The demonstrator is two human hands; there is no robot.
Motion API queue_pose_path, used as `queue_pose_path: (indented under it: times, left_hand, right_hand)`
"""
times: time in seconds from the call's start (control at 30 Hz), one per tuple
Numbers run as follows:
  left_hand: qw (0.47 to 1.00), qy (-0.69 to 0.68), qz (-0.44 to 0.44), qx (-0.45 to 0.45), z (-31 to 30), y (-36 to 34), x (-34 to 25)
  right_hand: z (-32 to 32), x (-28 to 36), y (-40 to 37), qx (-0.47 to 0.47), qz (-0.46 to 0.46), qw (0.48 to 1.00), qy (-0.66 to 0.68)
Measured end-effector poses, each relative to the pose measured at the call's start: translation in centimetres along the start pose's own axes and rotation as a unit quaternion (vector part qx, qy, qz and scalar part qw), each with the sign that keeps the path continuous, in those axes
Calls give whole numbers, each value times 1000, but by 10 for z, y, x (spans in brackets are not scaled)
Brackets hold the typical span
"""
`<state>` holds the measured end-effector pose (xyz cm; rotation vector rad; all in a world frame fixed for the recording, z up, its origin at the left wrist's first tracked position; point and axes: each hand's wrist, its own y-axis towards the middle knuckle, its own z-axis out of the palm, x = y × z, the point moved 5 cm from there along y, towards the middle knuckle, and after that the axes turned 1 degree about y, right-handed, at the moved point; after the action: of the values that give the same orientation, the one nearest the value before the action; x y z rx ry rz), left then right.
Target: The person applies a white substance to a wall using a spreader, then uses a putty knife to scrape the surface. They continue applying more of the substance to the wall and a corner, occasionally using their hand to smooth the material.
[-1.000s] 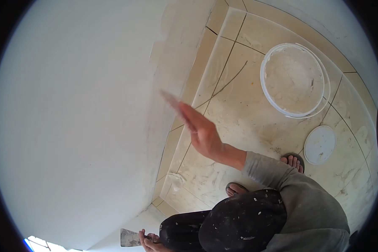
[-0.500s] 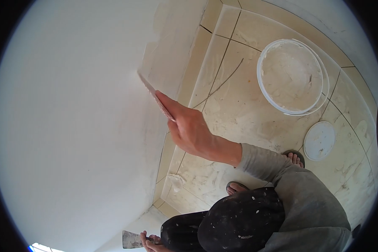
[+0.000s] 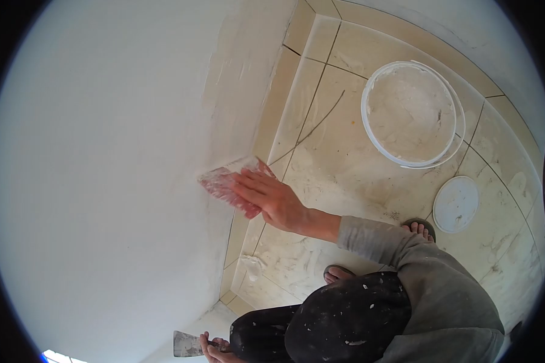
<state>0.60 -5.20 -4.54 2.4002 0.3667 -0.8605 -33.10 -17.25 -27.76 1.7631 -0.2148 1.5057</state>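
My right hand (image 3: 278,201) holds a flat red spreader (image 3: 233,184) smeared with white paste, its face turned toward me and its far edge against the white wall (image 3: 115,151). The fingers lie stretched along the spreader's face; the thumb is hidden. Near the bottom edge, beside my knee, my left hand (image 3: 218,351) is closed around the handle of a putty knife (image 3: 188,344), whose grey blade points left. Fresh, slightly darker paste shows on the wall above the spreader.
A white bucket (image 3: 366,115) of pale paste stands on the tiled floor (image 3: 321,175), its handle lowered on the right. A round white lid (image 3: 456,204) lies below it. A thin dark strand (image 3: 321,123) and a crumpled white scrap (image 3: 252,266) are near the skirting tiles.
My right hand has moved down along the wall, and the spreader has turned from edge-on to showing its broad face. My left hand stays low with the putty knife. The view has shifted slightly.
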Motion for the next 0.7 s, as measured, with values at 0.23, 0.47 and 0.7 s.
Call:
queue_pose_path:
  times: [0.23, 0.47, 0.7]
  left_hand:
    - [1000, 8, 2, -17, -17, -5, 13]
    - [1000, 13, 4, -28, -13, -12, 14]
    - [999, 2, 35, -32, -4, -3, -2]
  right_hand:
    - [-115, -39, 115, -258, -16, 965, -32]
    - [-61, -24, 93, -175, -6, 982, -67]
    - [-30, 6, 29, -16, 22, 1000, 10]
